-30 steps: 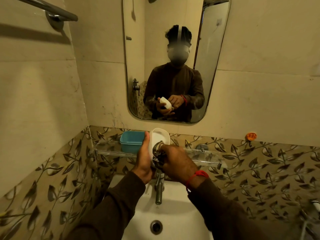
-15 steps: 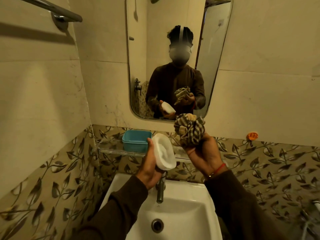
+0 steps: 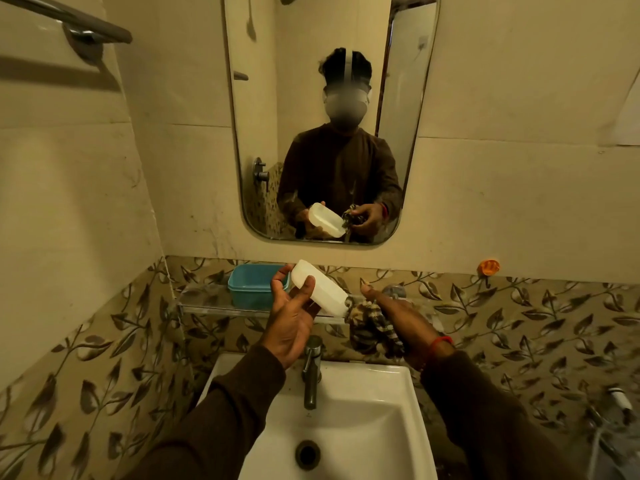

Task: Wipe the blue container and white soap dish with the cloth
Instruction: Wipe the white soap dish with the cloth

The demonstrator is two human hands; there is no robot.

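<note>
Above the sink (image 3: 349,441), the left hand (image 3: 289,320) grips the white dish (image 3: 320,287), tilted with its right end low; that end touches the checked cloth (image 3: 372,325), bunched tight in the right hand (image 3: 398,317); the blue container (image 3: 254,285) sits on the glass shelf (image 3: 204,301), far left, just beside the dish.

Dark brown sleeves (image 3: 221,420), red wristband (image 3: 439,342)

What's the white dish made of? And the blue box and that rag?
The dish looks like smooth, slightly see-through plastic. The box seems matte plastic too, with a moulded rim. The rag is soft checked fabric, bunched into folds.
</note>
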